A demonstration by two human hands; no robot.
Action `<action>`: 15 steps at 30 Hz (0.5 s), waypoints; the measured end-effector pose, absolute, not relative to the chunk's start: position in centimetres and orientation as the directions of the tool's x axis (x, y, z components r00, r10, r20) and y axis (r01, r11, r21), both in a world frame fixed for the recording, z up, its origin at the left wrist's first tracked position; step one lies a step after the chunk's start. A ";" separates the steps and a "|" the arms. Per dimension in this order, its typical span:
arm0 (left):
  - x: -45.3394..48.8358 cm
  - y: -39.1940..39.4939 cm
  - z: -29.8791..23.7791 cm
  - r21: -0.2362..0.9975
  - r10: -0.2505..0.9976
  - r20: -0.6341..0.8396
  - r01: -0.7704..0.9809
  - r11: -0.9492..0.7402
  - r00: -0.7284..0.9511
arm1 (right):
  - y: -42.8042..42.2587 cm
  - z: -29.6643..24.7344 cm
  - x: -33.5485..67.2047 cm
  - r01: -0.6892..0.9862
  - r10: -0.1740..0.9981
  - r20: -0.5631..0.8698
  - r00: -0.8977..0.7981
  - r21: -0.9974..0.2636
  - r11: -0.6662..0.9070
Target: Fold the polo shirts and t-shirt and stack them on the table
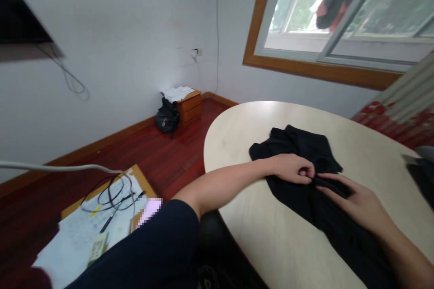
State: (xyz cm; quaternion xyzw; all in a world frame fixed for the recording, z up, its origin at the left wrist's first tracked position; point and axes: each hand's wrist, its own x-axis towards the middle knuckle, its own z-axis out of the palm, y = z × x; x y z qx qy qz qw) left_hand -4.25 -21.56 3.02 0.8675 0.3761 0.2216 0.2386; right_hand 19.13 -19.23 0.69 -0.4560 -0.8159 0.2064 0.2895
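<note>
A black garment (298,146) lies spread on a round pale table (257,226). My left hand (293,169) rests on the cloth near its middle, fingers curled and pinching a fold. My right hand (359,203) lies just to its right, fingers closed on the same fold of black fabric, which runs under the hand toward the table's near edge.
Left of the table is a red wooden floor with a low wooden board (101,216) carrying papers and cables. A small wooden drawer unit (188,104) and a black bag (167,119) stand by the far wall. Another dark item (422,174) lies at the table's right edge.
</note>
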 end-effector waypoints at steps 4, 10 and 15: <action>-4.2 -21.5 3.1 0.594 0.751 0.194 0.534 -0.602 0.631 | -19.3 0.8 19.0 0.703 0.930 0.154 -0.334 -0.616 0.354; -4.4 -22.0 3.7 0.513 0.751 0.146 0.599 -0.614 0.645 | -19.8 1.3 18.5 0.723 0.937 0.155 -0.313 -0.601 0.341; -2.3 -21.6 4.5 0.436 0.844 0.009 0.757 -0.486 0.537 | -19.3 0.8 18.8 0.743 0.949 0.101 -0.299 -0.599 0.298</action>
